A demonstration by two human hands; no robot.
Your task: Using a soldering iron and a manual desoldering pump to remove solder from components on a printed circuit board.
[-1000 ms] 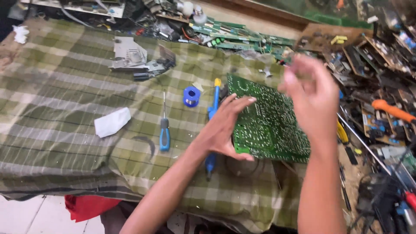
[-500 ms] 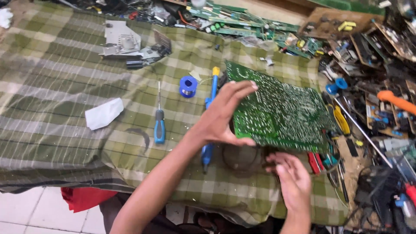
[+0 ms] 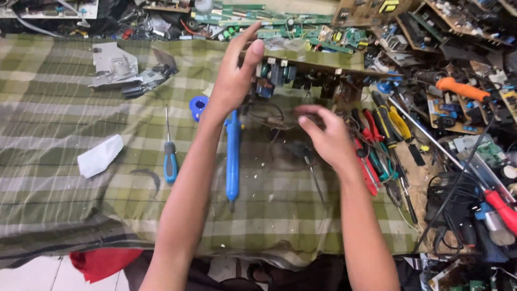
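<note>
Green circuit board (image 3: 301, 59), flat earlier, now stands tilted up on its far edge, left hand (image 3: 234, 81) fingers gripping it, right hand (image 3: 323, 137) fingers loosely spread beneath.

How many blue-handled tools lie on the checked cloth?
2: a small blue screwdriver left of the left arm, and a long blue tool between the arms, below the left hand. The clutter may hide others.

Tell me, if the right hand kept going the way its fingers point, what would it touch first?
The right hand points up and left toward the tilted circuit board that the left hand holds. It would probably meet the dark wires beneath the board first, though depth is unclear.
</note>
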